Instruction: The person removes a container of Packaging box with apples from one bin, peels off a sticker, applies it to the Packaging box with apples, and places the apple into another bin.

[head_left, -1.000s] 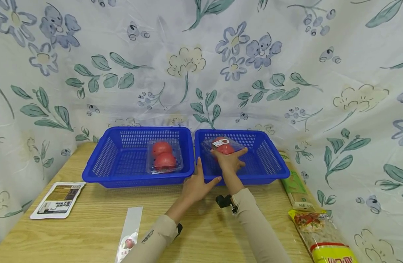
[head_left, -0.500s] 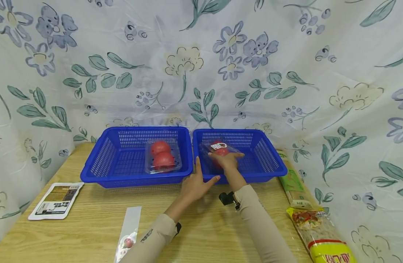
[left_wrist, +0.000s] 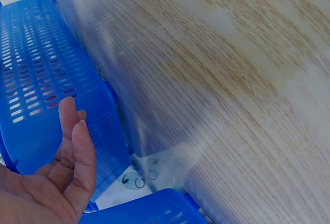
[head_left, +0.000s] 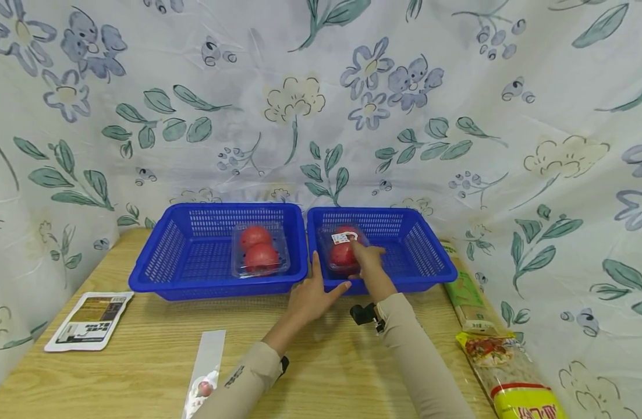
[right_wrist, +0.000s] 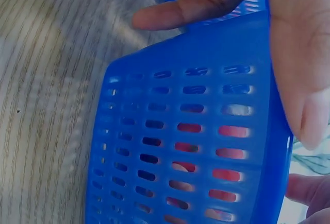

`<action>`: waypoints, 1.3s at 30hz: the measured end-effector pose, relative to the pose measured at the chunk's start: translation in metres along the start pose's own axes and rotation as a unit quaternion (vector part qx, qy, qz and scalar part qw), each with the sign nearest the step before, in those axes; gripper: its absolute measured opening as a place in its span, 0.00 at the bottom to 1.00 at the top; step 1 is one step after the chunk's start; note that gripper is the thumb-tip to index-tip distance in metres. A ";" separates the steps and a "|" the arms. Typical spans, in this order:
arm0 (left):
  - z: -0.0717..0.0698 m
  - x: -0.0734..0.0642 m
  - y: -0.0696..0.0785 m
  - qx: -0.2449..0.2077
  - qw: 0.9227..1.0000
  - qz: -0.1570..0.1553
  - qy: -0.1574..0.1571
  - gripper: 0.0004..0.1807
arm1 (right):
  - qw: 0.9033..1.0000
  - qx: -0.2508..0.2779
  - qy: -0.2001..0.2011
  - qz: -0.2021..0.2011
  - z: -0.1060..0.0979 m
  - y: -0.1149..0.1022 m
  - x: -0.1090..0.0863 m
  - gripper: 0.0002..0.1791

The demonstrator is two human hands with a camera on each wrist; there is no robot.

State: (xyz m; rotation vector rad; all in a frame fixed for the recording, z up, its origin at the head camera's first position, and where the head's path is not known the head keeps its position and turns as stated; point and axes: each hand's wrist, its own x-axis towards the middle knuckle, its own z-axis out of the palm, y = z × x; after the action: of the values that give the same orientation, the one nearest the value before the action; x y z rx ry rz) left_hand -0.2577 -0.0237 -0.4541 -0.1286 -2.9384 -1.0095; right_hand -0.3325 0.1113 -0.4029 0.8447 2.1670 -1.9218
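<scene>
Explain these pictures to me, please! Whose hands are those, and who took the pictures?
There's no machine: they're one person's bare left hand and right hand. The widest picture comes from a head camera looking down; the others come from each wrist. On the wooden table sit two blue baskets, each with a clear box of red round things, plus a flat packet and two bags. The left hand is where the baskets meet. The right reaches to one box; I can't tell if it grips.

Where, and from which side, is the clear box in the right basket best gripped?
Probably the right rim of the clear box, from above and right: the right basket has bare floor there; the box's left side sits close to the wall.
</scene>
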 end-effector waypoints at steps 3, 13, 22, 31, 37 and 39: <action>0.000 0.000 0.001 0.002 1.000 -0.001 -0.001 0.64 | 1.000 -0.011 -0.018 -0.008 -0.002 0.000 -0.001 0.52; -0.002 -0.002 0.003 0.002 1.000 0.002 -0.001 0.62 | 0.985 -0.154 0.009 -0.079 0.003 0.014 0.031 0.39; -0.003 -0.004 0.005 0.003 1.000 0.004 -0.001 0.63 | 0.977 -0.195 0.010 -0.089 0.005 0.024 0.063 0.41; -0.002 -0.004 0.002 0.005 1.000 0.006 -0.002 0.62 | 0.953 -0.283 -0.017 -0.107 -0.013 -0.003 -0.012 0.39; -0.005 -0.007 0.000 -0.004 1.000 0.008 0.000 0.61 | 0.915 -0.362 0.048 -0.175 -0.008 -0.001 -0.019 0.42; -0.006 -0.009 -0.002 -0.013 1.000 0.012 -0.005 0.61 | 0.903 -0.378 0.073 -0.192 -0.003 -0.002 -0.023 0.45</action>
State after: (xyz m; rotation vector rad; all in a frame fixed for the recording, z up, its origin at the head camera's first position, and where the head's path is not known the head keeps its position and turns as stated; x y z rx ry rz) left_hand -0.2493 -0.0296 -0.4507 -0.1680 -2.9262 -1.0465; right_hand -0.3136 0.1068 -0.3904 0.4349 2.9959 -0.9329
